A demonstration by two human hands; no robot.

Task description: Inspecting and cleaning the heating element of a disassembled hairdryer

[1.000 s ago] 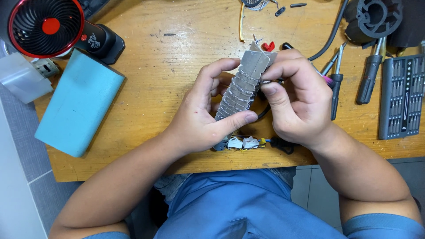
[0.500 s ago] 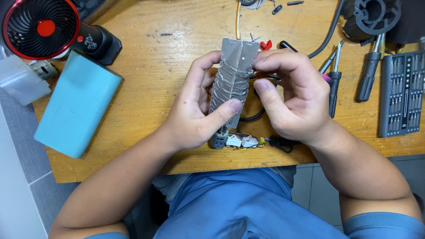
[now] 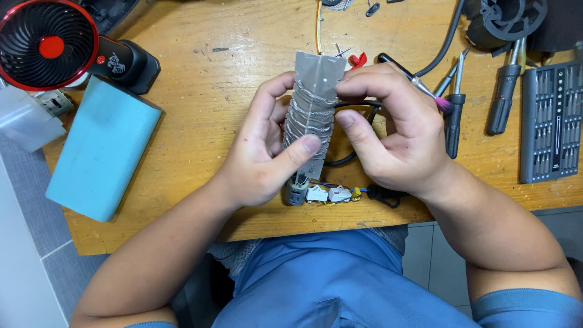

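1. Two hands, left hand (image 3: 264, 155) and right hand (image 3: 395, 136), are clamped together on an upright grey mica heating element wound with coiled wire (image 3: 311, 115), held over the wooden bench (image 3: 206, 91).
2. Just below the element lie small white connectors (image 3: 328, 194).
3. Right of the element stands a grey screwdriver-bit case (image 3: 552, 121).
4. Left of the element lie a teal block (image 3: 100, 152) and, farther off, a red-rimmed black fan (image 3: 45, 45).
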